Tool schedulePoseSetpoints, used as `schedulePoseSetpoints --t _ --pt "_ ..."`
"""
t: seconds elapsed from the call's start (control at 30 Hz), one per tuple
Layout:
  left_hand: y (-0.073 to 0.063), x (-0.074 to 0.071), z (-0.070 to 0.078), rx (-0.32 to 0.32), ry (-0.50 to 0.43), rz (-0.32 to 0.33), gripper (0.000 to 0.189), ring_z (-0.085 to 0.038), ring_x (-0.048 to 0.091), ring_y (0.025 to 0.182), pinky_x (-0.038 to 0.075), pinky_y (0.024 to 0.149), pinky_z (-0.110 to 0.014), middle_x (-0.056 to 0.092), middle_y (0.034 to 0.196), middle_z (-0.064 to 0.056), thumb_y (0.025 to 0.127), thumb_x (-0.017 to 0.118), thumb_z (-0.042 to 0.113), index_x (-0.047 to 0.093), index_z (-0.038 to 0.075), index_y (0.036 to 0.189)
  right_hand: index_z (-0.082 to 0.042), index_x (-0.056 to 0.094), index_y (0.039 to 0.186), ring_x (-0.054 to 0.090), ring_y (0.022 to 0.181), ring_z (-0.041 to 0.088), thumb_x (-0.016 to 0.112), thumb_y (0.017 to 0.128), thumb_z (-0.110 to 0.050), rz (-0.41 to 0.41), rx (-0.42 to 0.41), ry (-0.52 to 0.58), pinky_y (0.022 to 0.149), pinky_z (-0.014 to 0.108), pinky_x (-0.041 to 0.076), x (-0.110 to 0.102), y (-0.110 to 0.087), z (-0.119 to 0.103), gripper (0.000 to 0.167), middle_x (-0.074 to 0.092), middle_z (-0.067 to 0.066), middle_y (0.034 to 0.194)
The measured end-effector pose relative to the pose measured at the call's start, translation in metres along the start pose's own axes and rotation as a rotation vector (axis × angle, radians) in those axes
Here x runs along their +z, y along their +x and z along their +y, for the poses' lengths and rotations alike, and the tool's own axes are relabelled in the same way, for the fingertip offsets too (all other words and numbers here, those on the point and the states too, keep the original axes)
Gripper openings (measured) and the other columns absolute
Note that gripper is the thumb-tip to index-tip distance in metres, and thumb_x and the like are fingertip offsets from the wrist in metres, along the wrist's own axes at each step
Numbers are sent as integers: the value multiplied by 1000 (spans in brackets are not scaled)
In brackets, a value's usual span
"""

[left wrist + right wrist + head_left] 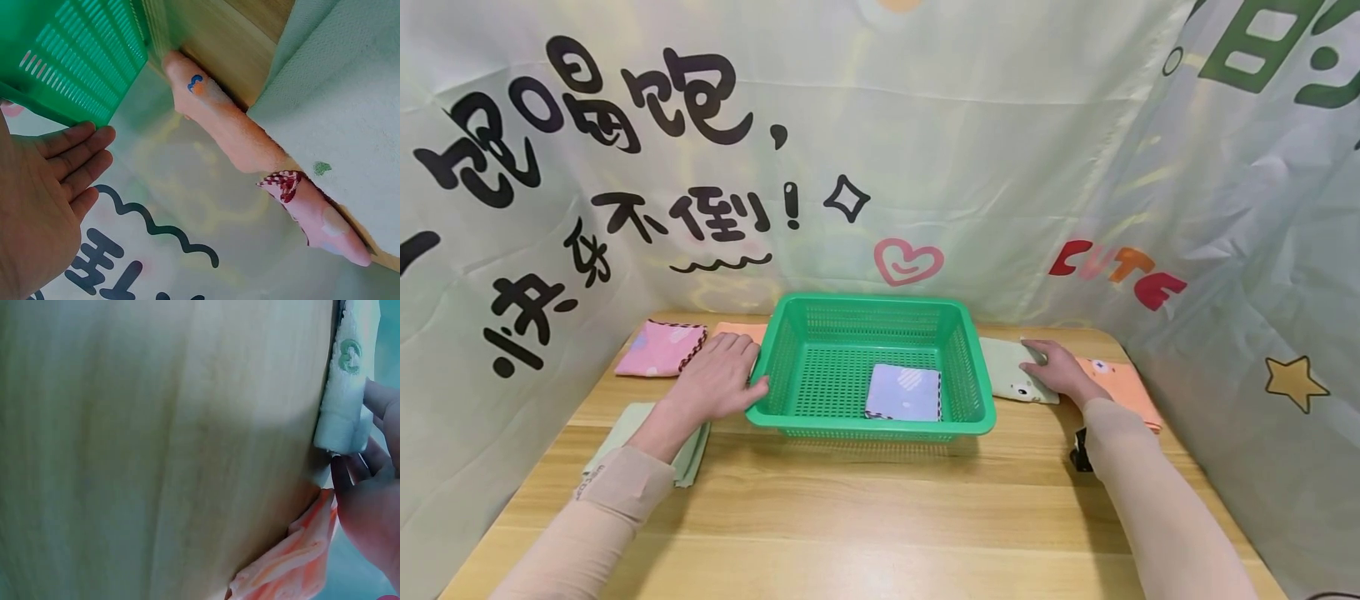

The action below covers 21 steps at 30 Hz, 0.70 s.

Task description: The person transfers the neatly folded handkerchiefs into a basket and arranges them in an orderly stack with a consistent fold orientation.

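Observation:
My left hand (715, 383) is at the left rim of a green plastic basket (983, 392). In the left wrist view its fingers (81, 159) are fairly straight, their tips right at the basket's edge. Inside the basket lies a folded lavender towel (906, 392) with a checked border. On the right, my right hand (1056, 367) holds a folded pale green towel (1003, 367) by its edge; the towel lies flat, with a face-like print near its front. The right wrist view has the thumb and fingers around the towel's end.
A pink towel (658, 350) and an orange one (741, 331) lie left of the basket; a green towel (632, 425) is partly under my left forearm. Another orange towel (1120, 387) and a small black object (1081, 452) sit by my right forearm. Printed cloth walls surround the wooden table (880, 508).

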<state>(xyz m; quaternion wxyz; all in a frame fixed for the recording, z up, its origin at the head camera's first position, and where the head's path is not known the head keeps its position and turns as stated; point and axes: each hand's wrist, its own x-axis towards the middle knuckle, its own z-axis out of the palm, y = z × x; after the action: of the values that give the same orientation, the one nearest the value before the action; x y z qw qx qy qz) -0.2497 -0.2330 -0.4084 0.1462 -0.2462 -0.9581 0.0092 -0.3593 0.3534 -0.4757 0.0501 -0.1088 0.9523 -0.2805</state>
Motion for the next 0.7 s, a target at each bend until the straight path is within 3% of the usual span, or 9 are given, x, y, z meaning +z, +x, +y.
schedulePoseSetpoints --t 0.7 --pt "0 0 0 4 6 9 38 -40 57 103 44 101 -53 56 96 -15 93 56 38 57 0 96 -9 50 153 27 149 52 60 104 -11 106 20 98 116 70 23 1 -5 -11 50 39 27 159"
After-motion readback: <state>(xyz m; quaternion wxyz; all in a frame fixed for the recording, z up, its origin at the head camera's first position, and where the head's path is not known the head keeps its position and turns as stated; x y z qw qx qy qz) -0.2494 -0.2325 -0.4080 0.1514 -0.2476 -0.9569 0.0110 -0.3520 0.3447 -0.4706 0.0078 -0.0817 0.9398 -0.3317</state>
